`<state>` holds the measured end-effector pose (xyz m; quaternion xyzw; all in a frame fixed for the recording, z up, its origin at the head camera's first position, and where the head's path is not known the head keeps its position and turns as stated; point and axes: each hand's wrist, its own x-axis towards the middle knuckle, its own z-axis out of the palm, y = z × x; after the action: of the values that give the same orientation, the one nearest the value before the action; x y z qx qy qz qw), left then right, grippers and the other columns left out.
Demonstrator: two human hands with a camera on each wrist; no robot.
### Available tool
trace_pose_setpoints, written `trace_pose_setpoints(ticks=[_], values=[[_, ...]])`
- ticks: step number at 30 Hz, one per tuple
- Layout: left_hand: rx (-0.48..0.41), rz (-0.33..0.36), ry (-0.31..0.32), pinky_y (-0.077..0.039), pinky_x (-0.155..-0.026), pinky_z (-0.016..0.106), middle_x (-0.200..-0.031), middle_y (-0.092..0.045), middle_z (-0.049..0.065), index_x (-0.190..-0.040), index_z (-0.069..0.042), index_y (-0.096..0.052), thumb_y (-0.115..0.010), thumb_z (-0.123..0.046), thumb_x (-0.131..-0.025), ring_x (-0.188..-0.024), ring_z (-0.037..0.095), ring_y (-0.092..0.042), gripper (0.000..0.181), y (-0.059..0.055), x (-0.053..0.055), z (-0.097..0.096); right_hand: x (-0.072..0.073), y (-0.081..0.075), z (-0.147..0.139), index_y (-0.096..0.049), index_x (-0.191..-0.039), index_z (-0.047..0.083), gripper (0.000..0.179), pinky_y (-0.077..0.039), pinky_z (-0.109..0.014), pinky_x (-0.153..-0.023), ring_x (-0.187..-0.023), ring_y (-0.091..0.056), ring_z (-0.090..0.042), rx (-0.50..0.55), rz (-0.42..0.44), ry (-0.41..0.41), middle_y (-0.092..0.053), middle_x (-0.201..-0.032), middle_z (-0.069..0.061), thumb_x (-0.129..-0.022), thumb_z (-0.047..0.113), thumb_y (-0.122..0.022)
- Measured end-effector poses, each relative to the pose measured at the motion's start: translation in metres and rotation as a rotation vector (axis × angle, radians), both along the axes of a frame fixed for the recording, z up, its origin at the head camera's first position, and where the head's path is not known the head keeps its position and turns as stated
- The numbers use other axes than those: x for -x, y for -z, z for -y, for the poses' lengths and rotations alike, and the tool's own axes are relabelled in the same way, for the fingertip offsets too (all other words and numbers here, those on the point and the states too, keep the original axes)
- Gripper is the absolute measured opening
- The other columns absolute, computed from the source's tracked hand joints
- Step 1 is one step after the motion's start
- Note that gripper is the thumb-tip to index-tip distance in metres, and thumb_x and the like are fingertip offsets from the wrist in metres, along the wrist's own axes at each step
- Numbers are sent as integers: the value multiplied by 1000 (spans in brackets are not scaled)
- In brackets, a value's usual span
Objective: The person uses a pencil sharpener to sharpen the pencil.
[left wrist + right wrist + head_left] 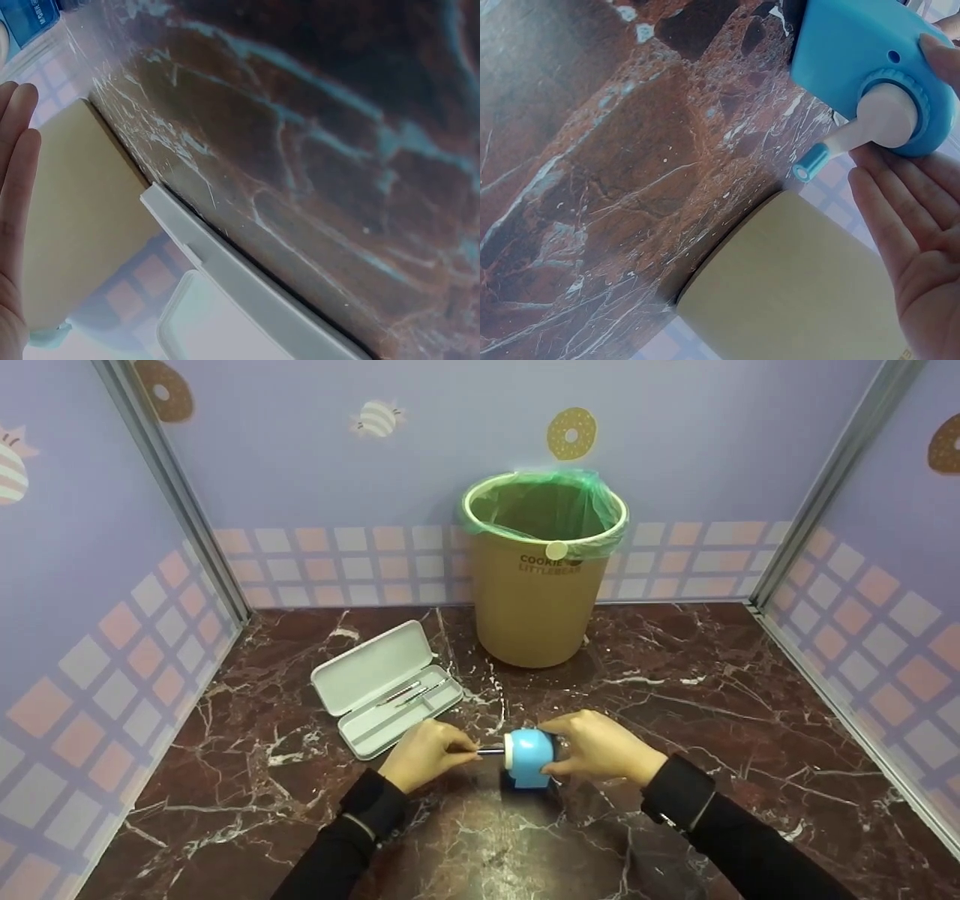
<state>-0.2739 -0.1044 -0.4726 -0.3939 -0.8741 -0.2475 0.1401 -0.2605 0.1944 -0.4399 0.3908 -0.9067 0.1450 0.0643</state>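
Note:
A blue hand-crank pencil sharpener (531, 757) stands on the marble-patterned table in front of the person. The left hand (426, 754) pinches a dark pencil (491, 751), whose other end is in the sharpener's pale front. From the opposite side the right hand (600, 746) grips the sharpener's body, fingers on top and thumb on the near side. In the right wrist view the white crank handle (855, 135) with its blue knob sticks out at the sharpener's back, beside the right palm. The pencil's tip is hidden inside the sharpener.
An open pale grey pencil case (375, 667) lies left of centre, with thin pencils (401, 692) in its tray. Behind the sharpener a tan trash bin (536, 607) with a green liner stands against the back wall. Patterned panels enclose the table on three sides.

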Motion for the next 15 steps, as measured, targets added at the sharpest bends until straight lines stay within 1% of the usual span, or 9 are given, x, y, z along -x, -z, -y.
trace_pose_setpoints(ticks=[10, 15], values=[[-11, 97, 9, -60, -71, 26, -87, -81, 5, -90, -10, -81, -81, -20, -85, -72, 16, -75, 11, -3, 1, 1, 0, -1, 1, -73, -120, 4, 53, -62, -38, -85, -95, -77, -23, 14, 21, 2, -79, -110, -11, -80, 37, -86], [-8, 109, 13, -60, -70, 25, -88, -81, 5, -92, -9, -81, -80, -18, -86, -73, 16, -76, 11, -3, 2, 2, 1, 0, 0, -73, -119, 4, 52, -62, -36, -83, -94, -77, -22, 12, -8, -20, -80, -109, -11, -81, 37, -86]])
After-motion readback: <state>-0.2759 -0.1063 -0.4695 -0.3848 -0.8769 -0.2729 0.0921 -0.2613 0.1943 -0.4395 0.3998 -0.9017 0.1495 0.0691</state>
